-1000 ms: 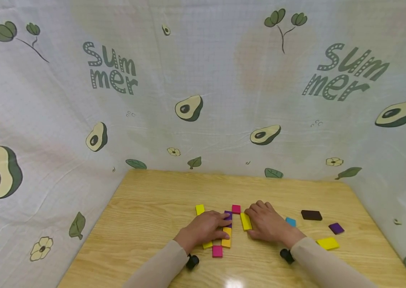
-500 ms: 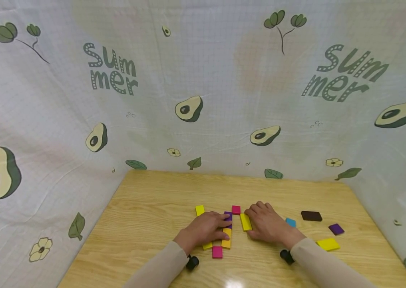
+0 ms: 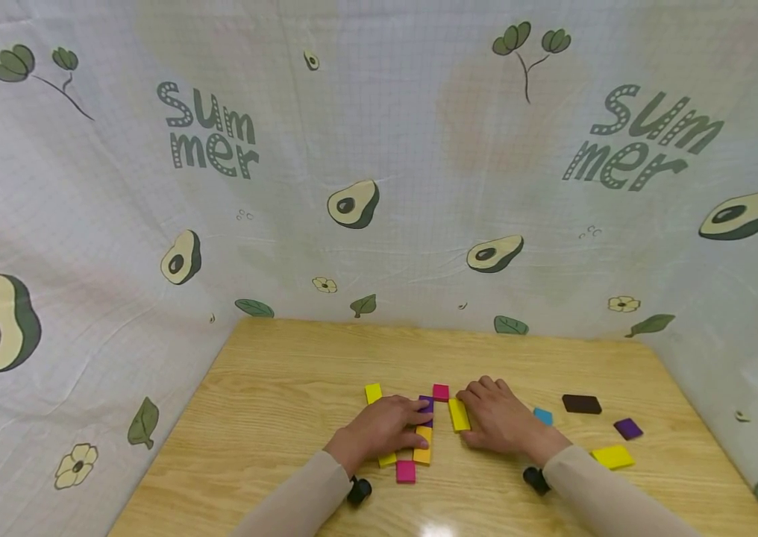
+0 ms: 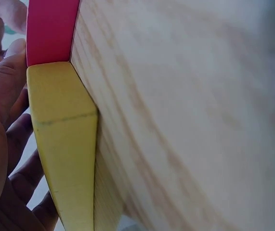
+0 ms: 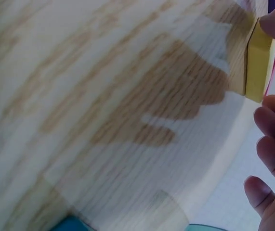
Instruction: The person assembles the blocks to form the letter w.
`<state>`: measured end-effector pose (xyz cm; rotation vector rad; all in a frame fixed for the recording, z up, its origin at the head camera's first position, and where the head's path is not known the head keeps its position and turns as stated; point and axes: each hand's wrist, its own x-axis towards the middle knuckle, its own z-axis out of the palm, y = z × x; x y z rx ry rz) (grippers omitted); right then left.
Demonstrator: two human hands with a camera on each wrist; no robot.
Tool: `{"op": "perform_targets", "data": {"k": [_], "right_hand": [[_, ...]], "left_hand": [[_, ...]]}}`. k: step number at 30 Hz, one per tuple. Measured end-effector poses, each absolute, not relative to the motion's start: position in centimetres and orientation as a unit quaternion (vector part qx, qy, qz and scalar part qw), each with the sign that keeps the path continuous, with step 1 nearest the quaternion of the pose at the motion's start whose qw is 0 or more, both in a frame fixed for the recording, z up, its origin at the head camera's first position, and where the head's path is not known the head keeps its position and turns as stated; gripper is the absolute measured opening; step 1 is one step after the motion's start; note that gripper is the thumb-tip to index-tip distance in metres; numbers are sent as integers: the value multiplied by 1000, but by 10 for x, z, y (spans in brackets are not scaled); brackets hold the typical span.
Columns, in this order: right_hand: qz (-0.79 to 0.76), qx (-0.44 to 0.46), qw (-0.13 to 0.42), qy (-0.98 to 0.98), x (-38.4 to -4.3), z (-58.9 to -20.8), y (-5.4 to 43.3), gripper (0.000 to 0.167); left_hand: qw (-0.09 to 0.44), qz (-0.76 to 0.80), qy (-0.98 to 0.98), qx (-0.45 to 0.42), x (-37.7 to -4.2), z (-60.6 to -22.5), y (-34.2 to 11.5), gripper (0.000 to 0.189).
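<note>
My left hand (image 3: 382,425) lies over a group of flat coloured blocks, fingertips resting on a purple block (image 3: 426,423) and the thumb on an orange block (image 3: 422,456). Yellow shows beyond the hand as a block end (image 3: 373,393) and below it; the stretch between is hidden. A pink block (image 3: 406,471) sits at the near end, also against yellow in the left wrist view. With thumb and index finger at its two ends, my right hand (image 3: 500,414) pinches a yellow block (image 3: 459,415) flat on the table. Another pink block (image 3: 441,393) lies just beyond, at the purple block's far corner.
Right of the right hand lie a blue block (image 3: 543,416), a dark brown block (image 3: 581,403), a purple square (image 3: 628,429) and a yellow block (image 3: 612,456). Printed cloth (image 3: 419,149) hangs behind and beside the wooden table (image 3: 285,365).
</note>
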<state>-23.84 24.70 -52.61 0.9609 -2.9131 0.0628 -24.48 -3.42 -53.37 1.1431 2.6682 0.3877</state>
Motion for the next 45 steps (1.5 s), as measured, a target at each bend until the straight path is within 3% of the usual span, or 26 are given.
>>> {"op": "perform_targets", "data": {"k": [7,19,27,35,45], "right_hand": [[40,293,51,-954,-233,-526,251,67],[61,250,141,-956,-219,-526,282,53],[69,232,184,-953,-214,-530,310,53],[57,160,193,-966,-208,-527,340,52],[47,64,164,-983,-200,-530,385,59]], "left_hand": [[114,130,908,381,-244,-535,-35,61],[93,118,906,396,-243,-537,-38,60],[96,123,907,392,-242,-536,-38,60],[98,127,906,392,-242,-536,-36,60],[95,126,904,398,-242,-533,-36,62]]}}
